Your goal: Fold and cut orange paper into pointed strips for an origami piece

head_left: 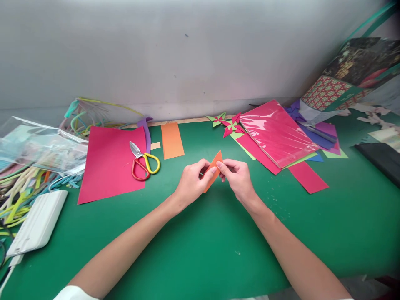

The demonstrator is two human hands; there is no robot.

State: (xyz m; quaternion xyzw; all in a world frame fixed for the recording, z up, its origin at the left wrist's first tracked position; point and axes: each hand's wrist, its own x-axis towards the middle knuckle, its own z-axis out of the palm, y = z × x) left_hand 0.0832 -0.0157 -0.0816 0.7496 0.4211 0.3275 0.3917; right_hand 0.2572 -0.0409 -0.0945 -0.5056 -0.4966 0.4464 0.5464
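A small folded piece of orange paper point(215, 167) is held up over the middle of the green table, tilted with a pointed corner at the top. My left hand point(196, 179) pinches it from the left with the thumb on its face. From the right, my right hand point(236, 177) pinches its edge, thumb near the upper part. Fingers behind the paper are partly hidden. Beyond my left hand lies a flat orange paper strip point(173, 141). Scissors point(143, 161) with one red and one yellow handle rest partly on a large red sheet point(109, 162).
Folded red and green paper stars point(230, 125) lie at the back, beside a plastic-wrapped pack of red paper point(276, 133). A red strip point(309, 177) is at right. Pipe cleaners point(18, 187) and a white power strip point(37, 221) occupy the left. A patterned bag point(331, 91) stands back right.
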